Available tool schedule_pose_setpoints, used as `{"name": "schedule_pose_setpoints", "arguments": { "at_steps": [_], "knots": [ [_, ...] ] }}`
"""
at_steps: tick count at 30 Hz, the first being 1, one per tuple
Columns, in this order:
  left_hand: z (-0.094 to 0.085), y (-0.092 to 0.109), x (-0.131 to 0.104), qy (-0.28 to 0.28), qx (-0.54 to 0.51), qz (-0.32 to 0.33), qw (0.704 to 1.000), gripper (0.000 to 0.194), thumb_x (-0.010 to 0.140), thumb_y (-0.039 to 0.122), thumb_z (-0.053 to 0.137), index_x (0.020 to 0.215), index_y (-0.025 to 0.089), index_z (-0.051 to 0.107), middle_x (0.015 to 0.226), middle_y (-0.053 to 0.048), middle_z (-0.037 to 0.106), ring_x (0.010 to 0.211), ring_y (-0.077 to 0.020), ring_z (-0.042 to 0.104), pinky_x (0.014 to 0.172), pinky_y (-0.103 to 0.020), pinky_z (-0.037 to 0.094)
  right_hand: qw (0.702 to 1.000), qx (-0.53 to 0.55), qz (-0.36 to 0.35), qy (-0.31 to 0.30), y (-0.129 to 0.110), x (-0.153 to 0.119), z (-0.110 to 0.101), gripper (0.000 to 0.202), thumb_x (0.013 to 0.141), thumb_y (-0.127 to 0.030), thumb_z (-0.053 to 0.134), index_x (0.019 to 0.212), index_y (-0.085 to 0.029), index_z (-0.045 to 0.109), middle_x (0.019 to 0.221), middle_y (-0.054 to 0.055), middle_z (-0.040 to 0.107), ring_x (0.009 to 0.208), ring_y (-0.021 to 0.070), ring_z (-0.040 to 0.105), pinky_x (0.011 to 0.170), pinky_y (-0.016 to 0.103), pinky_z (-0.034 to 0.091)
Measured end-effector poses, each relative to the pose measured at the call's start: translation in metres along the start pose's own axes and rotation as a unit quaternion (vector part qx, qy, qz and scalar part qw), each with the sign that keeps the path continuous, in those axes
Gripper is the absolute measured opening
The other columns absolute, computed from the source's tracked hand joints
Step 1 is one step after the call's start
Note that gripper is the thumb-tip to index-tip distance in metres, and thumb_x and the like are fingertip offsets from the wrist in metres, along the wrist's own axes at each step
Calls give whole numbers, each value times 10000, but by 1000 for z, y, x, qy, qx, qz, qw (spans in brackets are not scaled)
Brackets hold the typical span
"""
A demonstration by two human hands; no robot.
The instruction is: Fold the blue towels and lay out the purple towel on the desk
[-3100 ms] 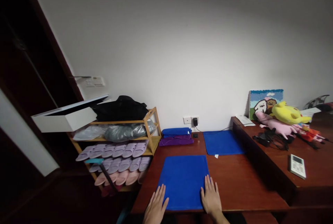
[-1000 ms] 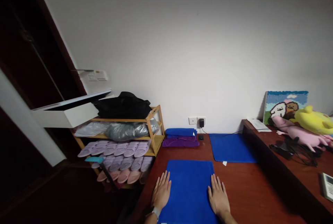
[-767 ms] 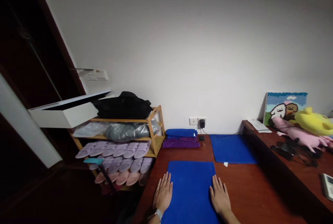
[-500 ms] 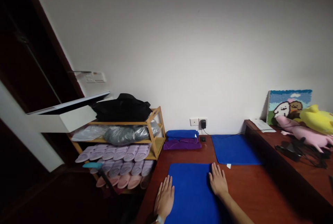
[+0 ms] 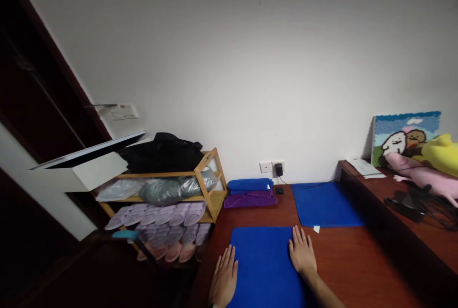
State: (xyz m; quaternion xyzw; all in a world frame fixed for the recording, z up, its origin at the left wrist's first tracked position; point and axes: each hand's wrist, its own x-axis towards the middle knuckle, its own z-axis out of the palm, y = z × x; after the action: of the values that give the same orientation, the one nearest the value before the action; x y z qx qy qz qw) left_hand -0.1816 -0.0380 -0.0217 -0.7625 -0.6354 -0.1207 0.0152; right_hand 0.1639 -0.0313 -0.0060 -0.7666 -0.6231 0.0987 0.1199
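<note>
A blue cloth lies spread flat on the reddish-brown table, its lower end running out of the view. My left hand rests flat with fingers stretched at the cloth's left edge. On the opposite side, my right hand lies open, its fingertips by the upper right corner. Neither hand grips anything. Behind and to the right is a second blue cloth, flat, with a white tag at its front edge. Folded blue cloth sits above folded purple cloth near the wall.
Left of the table stands a wooden rack with slippers, plastic-wrapped items and a black bag. A black plug is in the wall socket. The raised surface at right bears plush toys, a picture and cables.
The view has tilted slightly. Both hands stay flat at the sides of the blue cloth, with hardly any movement relative to it.
</note>
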Motion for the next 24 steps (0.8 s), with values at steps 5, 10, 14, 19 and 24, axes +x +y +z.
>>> {"name": "schedule_pose_setpoints", "arguments": {
  "at_steps": [5, 10, 14, 19, 24],
  "knots": [
    [1, -2, 1, -3, 4, 3, 1000, 569, 1059, 394, 214, 1601, 237, 289, 1650, -34, 344, 1516, -216, 326, 1257, -477, 291, 1000, 5, -2, -1, 0, 1, 0, 691, 999, -464, 126, 1606, -140, 173, 1691, -1, 156, 1571, 232, 106, 1277, 463, 64],
    [2, -3, 2, 2, 8, 1, 1000, 568, 1055, 385, 205, 1591, 237, 322, 1645, -29, 358, 1512, -207, 335, 1256, -468, 292, 1000, 0, -3, 0, -2, -1, -2, 686, 999, -453, 115, 1606, -141, 168, 1690, 1, 155, 1570, 234, 107, 1276, 463, 61],
    [4, -4, 2, 7, 11, 1, 1000, 565, 1051, 368, 222, 1585, 224, 337, 1645, -33, 357, 1513, -202, 333, 1255, -462, 297, 1000, -1, 0, -4, -3, -2, -5, 684, 1000, -453, 115, 1605, -139, 171, 1691, 2, 155, 1570, 233, 109, 1278, 460, 63],
    [4, -5, 1, 13, 7, 8, 1000, 553, 1053, 354, 231, 1584, 234, 332, 1642, -31, 359, 1505, -202, 347, 1251, -473, 305, 1000, -14, 3, -18, -4, -2, -8, 686, 997, -446, 101, 1608, -136, 148, 1695, -4, 130, 1572, 233, 87, 1279, 455, 49],
    [2, -2, 1, 12, 5, 0, 1000, 555, 1049, 343, 238, 1579, 218, 346, 1642, -36, 354, 1506, -202, 344, 1252, -474, 303, 1000, -12, 4, -16, -4, -2, -6, 690, 995, -445, 98, 1610, -137, 152, 1694, -8, 134, 1573, 229, 89, 1279, 455, 55]
  ]
}}
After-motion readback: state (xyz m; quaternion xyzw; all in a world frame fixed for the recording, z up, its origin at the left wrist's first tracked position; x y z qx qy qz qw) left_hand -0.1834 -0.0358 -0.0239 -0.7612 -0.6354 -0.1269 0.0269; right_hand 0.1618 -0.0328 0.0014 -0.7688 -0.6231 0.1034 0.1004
